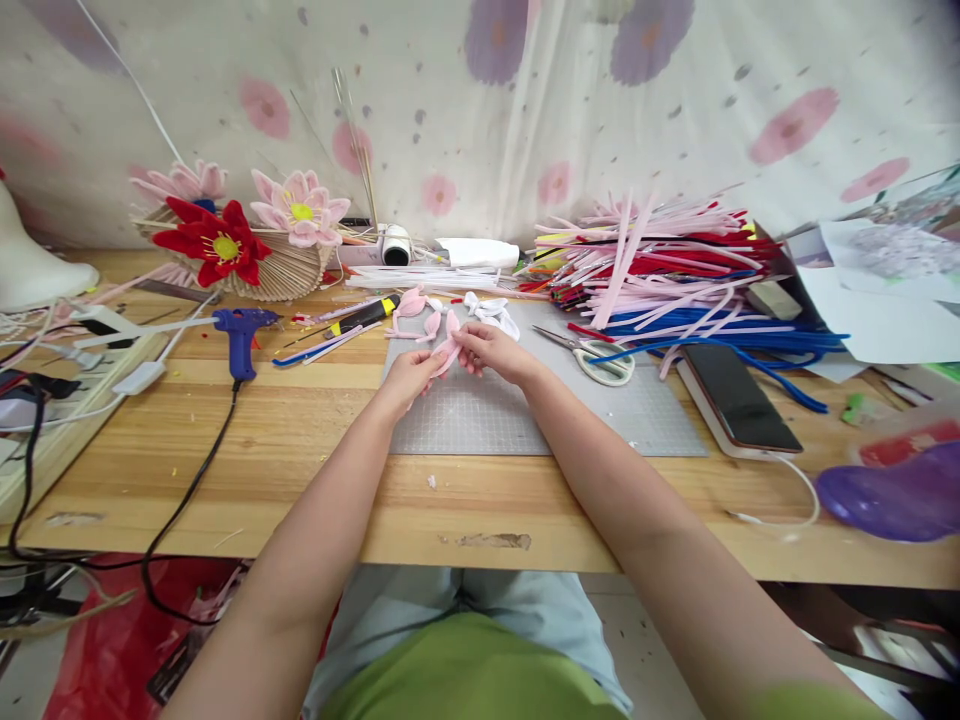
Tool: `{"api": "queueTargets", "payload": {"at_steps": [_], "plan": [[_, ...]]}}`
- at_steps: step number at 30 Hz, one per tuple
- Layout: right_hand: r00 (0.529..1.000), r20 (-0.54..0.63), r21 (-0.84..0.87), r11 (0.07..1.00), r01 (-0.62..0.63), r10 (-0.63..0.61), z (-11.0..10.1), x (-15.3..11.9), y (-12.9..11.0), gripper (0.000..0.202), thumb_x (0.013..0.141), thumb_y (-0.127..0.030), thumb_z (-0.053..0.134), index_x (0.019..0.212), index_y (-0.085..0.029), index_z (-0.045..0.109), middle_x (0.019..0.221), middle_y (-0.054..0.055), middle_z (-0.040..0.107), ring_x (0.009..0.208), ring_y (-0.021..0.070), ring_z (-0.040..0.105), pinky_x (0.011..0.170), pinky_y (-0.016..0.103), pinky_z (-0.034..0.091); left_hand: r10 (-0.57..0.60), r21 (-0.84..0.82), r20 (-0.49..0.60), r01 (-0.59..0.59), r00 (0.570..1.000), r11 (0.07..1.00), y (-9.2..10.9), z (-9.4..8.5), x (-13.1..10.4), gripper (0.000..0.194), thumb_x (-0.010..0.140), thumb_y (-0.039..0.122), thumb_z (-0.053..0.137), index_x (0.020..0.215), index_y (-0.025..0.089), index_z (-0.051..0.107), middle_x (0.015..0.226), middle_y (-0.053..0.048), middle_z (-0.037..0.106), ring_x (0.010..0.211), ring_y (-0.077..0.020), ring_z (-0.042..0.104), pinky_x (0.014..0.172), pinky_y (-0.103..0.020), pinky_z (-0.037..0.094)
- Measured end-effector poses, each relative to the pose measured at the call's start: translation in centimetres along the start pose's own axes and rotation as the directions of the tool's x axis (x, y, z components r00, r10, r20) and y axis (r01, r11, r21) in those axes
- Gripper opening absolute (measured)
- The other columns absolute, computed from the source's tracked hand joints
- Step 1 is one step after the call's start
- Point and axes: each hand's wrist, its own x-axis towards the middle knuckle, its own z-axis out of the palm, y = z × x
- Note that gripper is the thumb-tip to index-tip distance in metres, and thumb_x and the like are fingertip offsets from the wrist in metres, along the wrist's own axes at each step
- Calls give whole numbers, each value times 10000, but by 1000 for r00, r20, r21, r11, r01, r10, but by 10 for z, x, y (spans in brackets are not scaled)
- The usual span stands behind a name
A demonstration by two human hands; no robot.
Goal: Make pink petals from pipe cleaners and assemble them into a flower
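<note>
Above the grey cutting mat (pixel 480 425), both hands are closed on one pink pipe-cleaner petal (pixel 451 340). My left hand (pixel 411 378) pinches its lower part, and my right hand (pixel 487 350) grips it from the right side near the top. The fingers cover much of the piece. Just behind the hands lie pink pipe-cleaner petals (pixel 411 303) and white looped pieces (pixel 491 312). Scissors (pixel 600 360) with pale handles rest on the mat to the right of my right hand.
A blue glue gun (pixel 244 335) with a black cord stands at left, near a power strip (pixel 90 400). Finished flowers (pixel 225 245) sit behind it. Piled pipe cleaners (pixel 660 260) fill the back right. A phone (pixel 739 395) and a purple object (pixel 892 492) lie at right.
</note>
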Motion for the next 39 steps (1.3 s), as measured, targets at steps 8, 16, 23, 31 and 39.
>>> {"api": "queueTargets", "payload": {"at_steps": [8,16,23,31,39], "plan": [[998,61,-127,992,-8,15,-6,-2,0,361,740,-513,557,674,-165,486,538,-40,488,411,42,399,368,178,264,22,79,44,-26,999,997,0,-7,1,294,699,417,607,611,138,582,519,4,550,363,-37,321,349,-182,195],[997,-82,36,999,14,-11,11,2,0,410,615,-533,653,648,-170,466,467,-56,434,399,42,318,385,204,159,-46,-83,59,51,997,995,0,5,-3,384,785,502,485,773,140,612,722,-49,652,420,-58,473,369,-170,333],[986,-165,136,991,10,12,9,4,4,418,613,-550,639,645,-169,470,457,-83,322,400,33,225,397,210,129,-41,-120,131,57,991,991,3,1,-5,197,760,303,601,734,108,607,623,-10,585,425,-48,479,474,-217,487],[990,-138,-69,998,6,-16,10,4,3,420,660,-514,611,514,-156,447,443,-42,403,407,38,284,406,214,191,7,-210,-84,-25,996,977,-7,16,1,241,781,332,578,680,115,555,548,27,528,405,-51,501,485,-211,482],[980,-198,-145,989,-14,-16,7,8,14,440,714,-547,542,519,-159,468,451,-25,457,385,48,328,410,218,237,-66,-281,-140,25,988,959,-8,24,-1,236,803,322,549,710,106,573,535,23,540,413,-57,518,529,-228,497]]}}
